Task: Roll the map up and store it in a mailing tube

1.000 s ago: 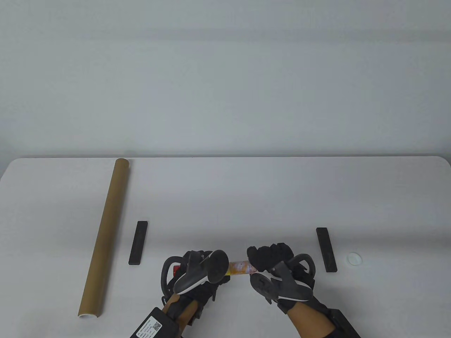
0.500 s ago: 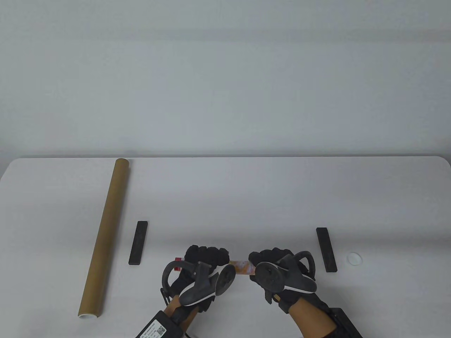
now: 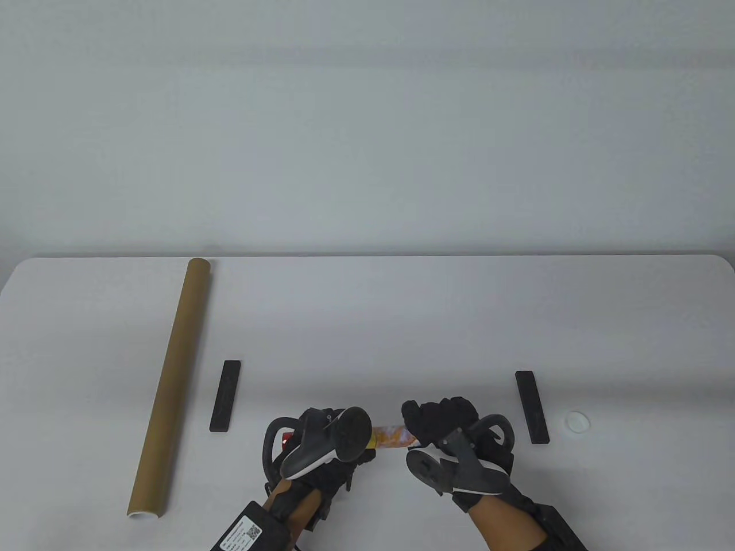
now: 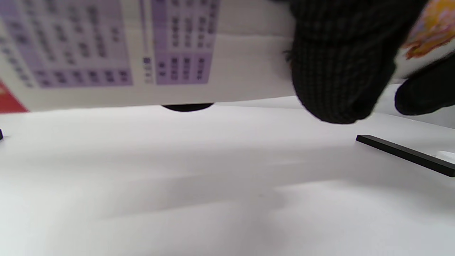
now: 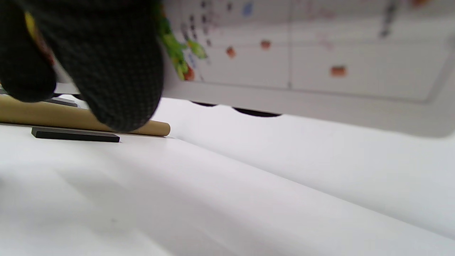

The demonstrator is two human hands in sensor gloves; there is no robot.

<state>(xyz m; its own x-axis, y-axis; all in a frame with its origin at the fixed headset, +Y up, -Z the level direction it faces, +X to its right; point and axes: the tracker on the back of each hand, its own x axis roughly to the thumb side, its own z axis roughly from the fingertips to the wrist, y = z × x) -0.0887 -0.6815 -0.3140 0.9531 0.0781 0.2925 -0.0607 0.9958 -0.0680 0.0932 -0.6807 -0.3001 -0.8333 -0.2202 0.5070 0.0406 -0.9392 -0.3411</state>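
The rolled-up map (image 3: pixel 392 436) is a short printed roll held crosswise just above the table's front edge. My left hand (image 3: pixel 321 442) grips its left end and my right hand (image 3: pixel 439 422) grips its right end. In the left wrist view my gloved fingers (image 4: pixel 337 64) wrap the white, printed roll (image 4: pixel 142 53). In the right wrist view my fingers (image 5: pixel 106 64) wrap the roll (image 5: pixel 302 53) too. The brown mailing tube (image 3: pixel 172 379) lies lengthwise at the left, its open end toward the front; it also shows in the right wrist view (image 5: pixel 53 115).
Two black bars lie on the white table, one left (image 3: pixel 225 396) beside the tube, one right (image 3: pixel 532 406). A white round cap (image 3: pixel 577 422) lies right of the right bar. The right bar also shows in the left wrist view (image 4: pixel 405 154).
Both hands have rotated on the map roll: half a second ago the fingers lay over its far side, now the trackers are tipped back as they were a second ago. The roll stays put.
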